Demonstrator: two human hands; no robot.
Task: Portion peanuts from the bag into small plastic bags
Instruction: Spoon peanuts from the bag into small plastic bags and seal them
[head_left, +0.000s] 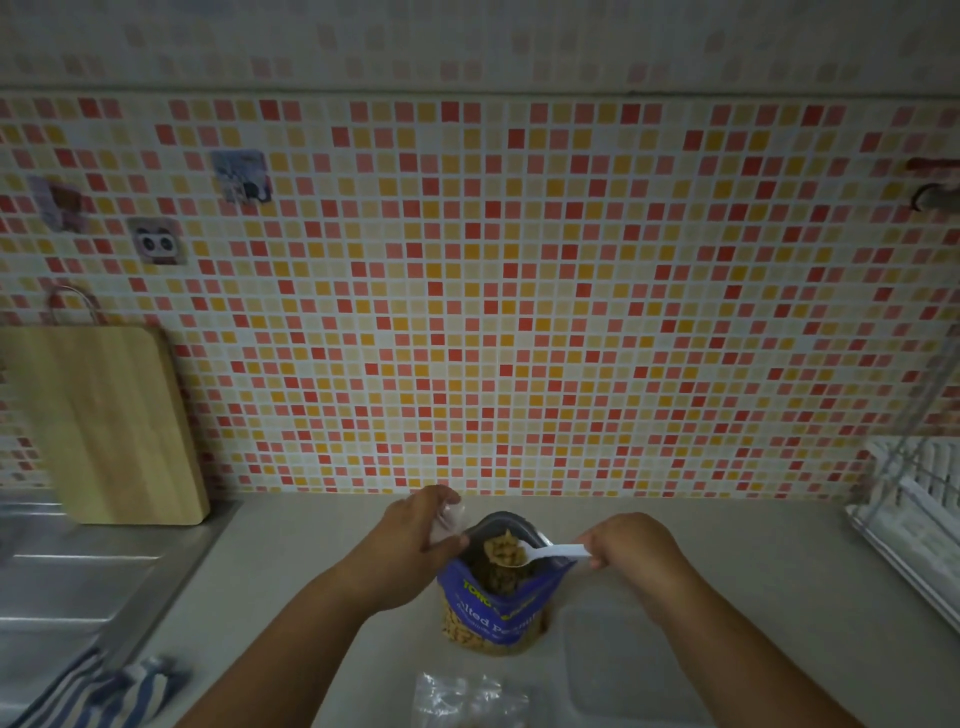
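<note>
A wooden cutting board leans on the tiled wall at ten o'clock. The left hand grips a small clear bag at eleven o'clock of the open peanut bag, which stands mid-counter. The right hand pinches a white spoon, heaped with peanuts, over its mouth. A dish rack sits at three o'clock.

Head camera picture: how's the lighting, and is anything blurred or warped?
Head view: dim overall, corners darkened; tiled wall lines bow from the wide lens; peanut bag lettering is soft, the clear small bag at the bottom edge blurred.
</note>
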